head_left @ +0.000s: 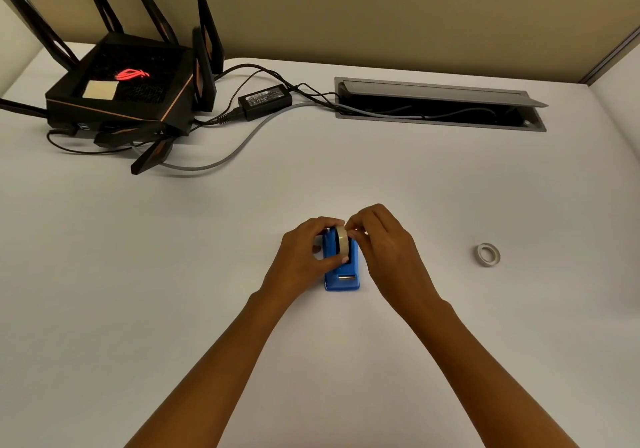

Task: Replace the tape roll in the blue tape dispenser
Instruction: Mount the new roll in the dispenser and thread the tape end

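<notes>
A small blue tape dispenser (341, 279) stands on the white desk, cutter end toward me. My left hand (304, 257) wraps its left side, thumb across the front. A pale tape roll (342, 238) stands on edge in the dispenser's cradle. My right hand (384, 246) pinches the top of that roll with its fingertips. A second, thin, nearly used-up tape roll (488, 255) lies flat on the desk well to the right, apart from both hands.
A black router (121, 90) with tall antennas sits at the back left, its power brick (265, 101) and cables trailing into an open grey cable tray (440, 104) at the back. A beige partition wall stands behind the desk.
</notes>
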Demonstrator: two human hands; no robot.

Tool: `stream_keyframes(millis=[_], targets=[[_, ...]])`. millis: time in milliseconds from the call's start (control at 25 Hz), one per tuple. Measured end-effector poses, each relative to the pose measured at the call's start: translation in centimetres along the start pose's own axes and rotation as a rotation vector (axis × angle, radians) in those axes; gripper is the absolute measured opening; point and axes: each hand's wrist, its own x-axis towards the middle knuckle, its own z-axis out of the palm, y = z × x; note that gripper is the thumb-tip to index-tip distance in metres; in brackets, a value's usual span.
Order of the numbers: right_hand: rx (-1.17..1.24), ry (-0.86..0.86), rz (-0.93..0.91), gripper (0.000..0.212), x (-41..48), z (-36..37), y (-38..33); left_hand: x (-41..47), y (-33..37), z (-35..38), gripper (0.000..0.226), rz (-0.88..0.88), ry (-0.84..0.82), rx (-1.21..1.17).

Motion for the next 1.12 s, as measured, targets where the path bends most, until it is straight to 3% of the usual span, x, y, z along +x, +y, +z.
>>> stream_keyframes(millis=[80, 640, 840, 1040, 1120], targets=[[-0.129, -0.017, -0.108, 0.022, -0.3, 0.1, 0.3, -0.1, 0.2, -0.1, 0.058, -0.007, 0.002, -0.019], [-0.159, -0.099, -0.255, 0.02, 0.0, 1.4, 2.6, 0.0, 0.2, -0.3, 0.054, -0.014, -0.014, -0.048], [-0.289, -0.121, -0.368, 0.02, 0.4, 0.6, 1.6, 0.1, 0.5, -0.4, 0.055, -0.037, -0.014, -0.024], [-0.302, -0.135, -0.35, 0.029, 1.3, 1.0, 1.6, 0.0, 0.9, -0.6, 0.055, -0.055, -0.024, -0.016], [-0.234, -0.14, -0.327, 0.021, 1.8, 0.9, 1.6, 0.1, 0.9, -0.6, 0.056, -0.074, -0.029, -0.009]])
